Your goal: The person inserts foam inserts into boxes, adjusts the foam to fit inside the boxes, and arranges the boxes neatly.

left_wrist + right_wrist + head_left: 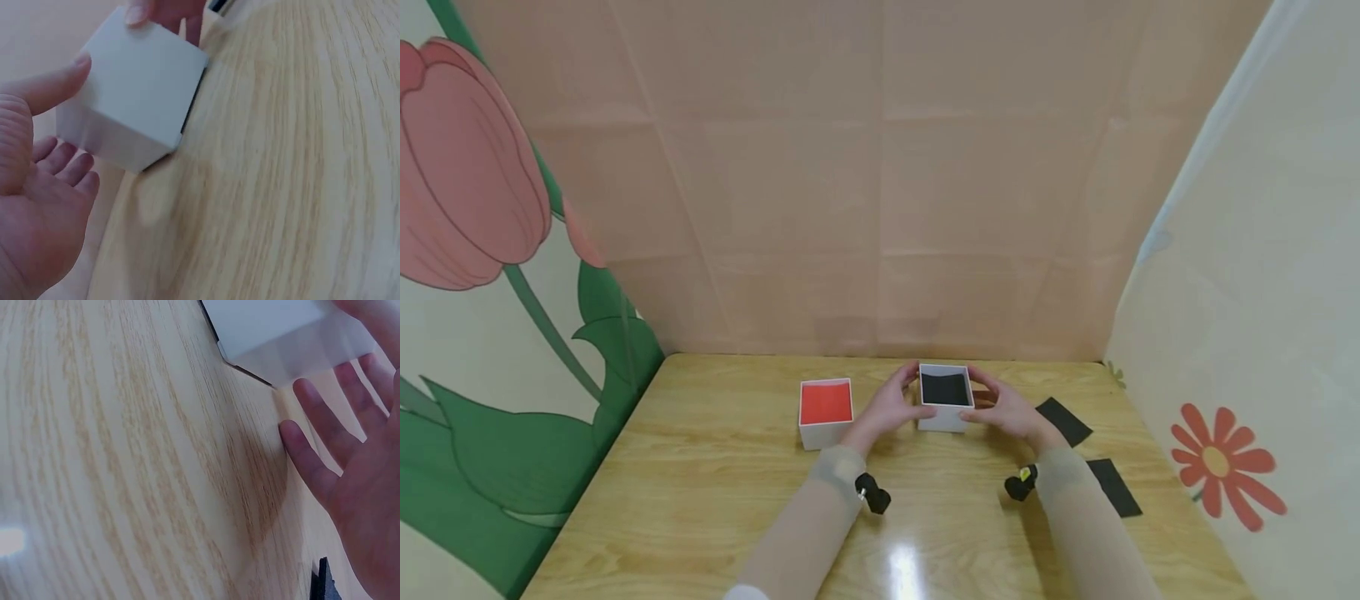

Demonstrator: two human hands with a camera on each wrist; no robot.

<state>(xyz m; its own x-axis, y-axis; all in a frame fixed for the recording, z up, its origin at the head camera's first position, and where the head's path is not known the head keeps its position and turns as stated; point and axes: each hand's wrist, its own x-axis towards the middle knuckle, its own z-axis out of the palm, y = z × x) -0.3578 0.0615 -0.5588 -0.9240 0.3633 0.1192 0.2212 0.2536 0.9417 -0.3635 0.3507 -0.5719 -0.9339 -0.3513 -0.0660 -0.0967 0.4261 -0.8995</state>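
Note:
In the head view, my left hand (889, 410) and right hand (1009, 412) hold a small open-topped white box (942, 422) between them. A black sheet or lining (945, 389) shows inside it. Both thumbs lie against the front wall, while the fingers reach round the sides. The left wrist view shows the left thumb on the white box (140, 81), with the other hand's fingers at its far side. From the right wrist, the right fingers spread beside the white box (269, 331), whose lower edge is dark and close over the table.
Left of my hands stands a second white box (826, 436) with a red inside (826, 403). Two black rectangular pieces lie on the wooden table (715, 483) at right, an upper black piece (1064, 421) and a lower black piece (1116, 488). A curtain (880, 208) hangs behind.

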